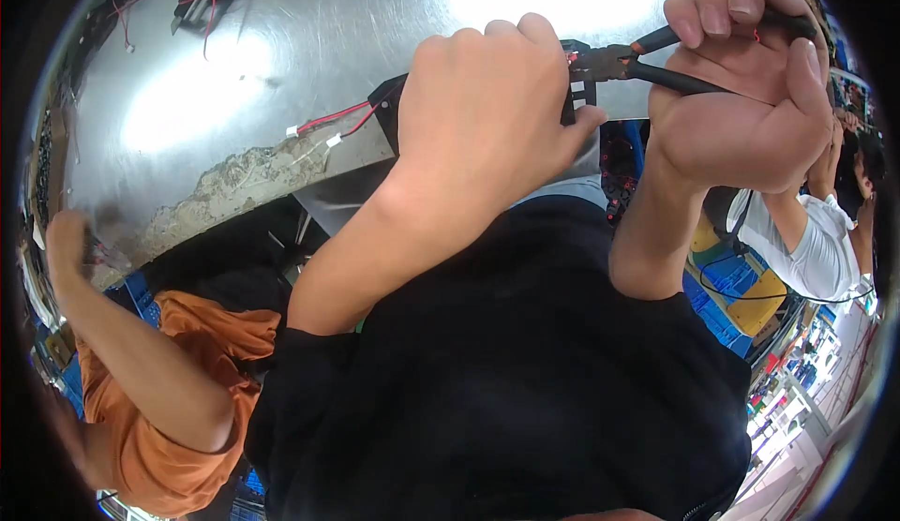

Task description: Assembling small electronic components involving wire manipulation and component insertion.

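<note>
while the black housing (388, 113) is held at the near edge of the metal-topped table (319, 48), most of it is covered by the left hand (487, 132), whose fingers are wrapped over it, knuckles up, thumb stretched to the right. and over to the right end of that housing, where the pliers (609, 64) are brought right up against it, nose pointed left! their dark handles are gripped by the right hand (741, 99), palm turned up, and are spread apart; whether anything is pinched between the jaws cannot be told. out to the left, a red and a black wire (342, 113) are seen, tipped with white connectors (334, 141). farther off, more dark parts (199, 1) are strewn along the table, and at far left an arm is reached across by a co-worker in orange (169, 465).
</note>
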{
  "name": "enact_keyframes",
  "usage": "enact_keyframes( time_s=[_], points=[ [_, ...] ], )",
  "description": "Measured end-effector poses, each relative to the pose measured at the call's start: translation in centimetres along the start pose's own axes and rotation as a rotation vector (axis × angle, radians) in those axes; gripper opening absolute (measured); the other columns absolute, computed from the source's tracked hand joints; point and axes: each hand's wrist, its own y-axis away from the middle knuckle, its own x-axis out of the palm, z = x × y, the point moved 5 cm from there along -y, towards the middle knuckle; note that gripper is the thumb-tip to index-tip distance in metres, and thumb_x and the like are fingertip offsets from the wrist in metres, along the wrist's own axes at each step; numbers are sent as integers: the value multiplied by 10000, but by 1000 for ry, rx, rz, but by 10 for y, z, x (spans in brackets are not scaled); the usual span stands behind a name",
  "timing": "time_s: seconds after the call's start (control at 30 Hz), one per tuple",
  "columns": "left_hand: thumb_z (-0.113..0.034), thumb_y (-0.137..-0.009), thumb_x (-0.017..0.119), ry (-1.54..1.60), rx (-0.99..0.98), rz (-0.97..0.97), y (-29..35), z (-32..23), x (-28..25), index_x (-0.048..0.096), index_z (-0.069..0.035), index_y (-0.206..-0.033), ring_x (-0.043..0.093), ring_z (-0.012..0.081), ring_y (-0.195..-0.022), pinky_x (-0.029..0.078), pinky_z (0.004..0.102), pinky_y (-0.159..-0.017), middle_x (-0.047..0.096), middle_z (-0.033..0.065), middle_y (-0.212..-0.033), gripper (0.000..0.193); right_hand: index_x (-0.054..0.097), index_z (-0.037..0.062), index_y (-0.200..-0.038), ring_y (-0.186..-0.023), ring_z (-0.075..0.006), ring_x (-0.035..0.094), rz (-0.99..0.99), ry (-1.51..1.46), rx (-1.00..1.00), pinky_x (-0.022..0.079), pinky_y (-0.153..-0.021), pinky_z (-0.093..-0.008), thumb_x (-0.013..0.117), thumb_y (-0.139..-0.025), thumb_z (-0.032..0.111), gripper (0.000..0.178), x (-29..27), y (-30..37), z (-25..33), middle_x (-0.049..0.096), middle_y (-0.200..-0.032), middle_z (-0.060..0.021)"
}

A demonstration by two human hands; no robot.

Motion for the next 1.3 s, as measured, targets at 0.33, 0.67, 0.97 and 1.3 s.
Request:
enact_keyframes(
  time_s=[0.33, 0.67, 0.97, 1.3],
  points=[
    [-493, -744, 811, -9, 32, -30, 1, -2, -4, 569, -22, -816, 676, 335, -642, 523, 404, -560, 653, 138, -718, 534, 561, -21, -1147, -720, -191, 550, 376, -1721, 710, 445, -623, -267, 514, -971, 306, 374, 16, -33, -51, 546, -888, -117],
    [-493, -746, 802, -102, 52, 7, 7, -6, 1, 563, -52, -845, 649, 245, -672, 478, 365, -637, 628, 83, -750, 511, 488, -69, -1228, -1203, -382, 579, -235, -401, 265, 434, -1101, -537, 334, -1091, 377, 491, -92, -61, -105, 586, -1258, -256],
    [-401, -840, 779, 447, -202, -173, 27, -31, -26, 509, 56, -1106, 644, 357, -837, 500, 446, -751, 632, 216, -926, 594, 351, -68, -1481, -1326, -293, 454, -38, 705, -200, 348, -1121, -407, 659, -944, 342, 743, -89, -22, -76, 452, -1432, -236],
    [-244, -869, 706, 529, 193, -127, 28, -97, 2, 563, 55, -1061, 552, 408, -944, 443, 470, -878, 572, 251, -987, 383, 523, -69, -1373, -1146, -195, 612, 463, -69, 502, 466, -1002, -322, 731, -836, 89, 597, -194, 43, -49, 643, -1258, -130]
  ],
)
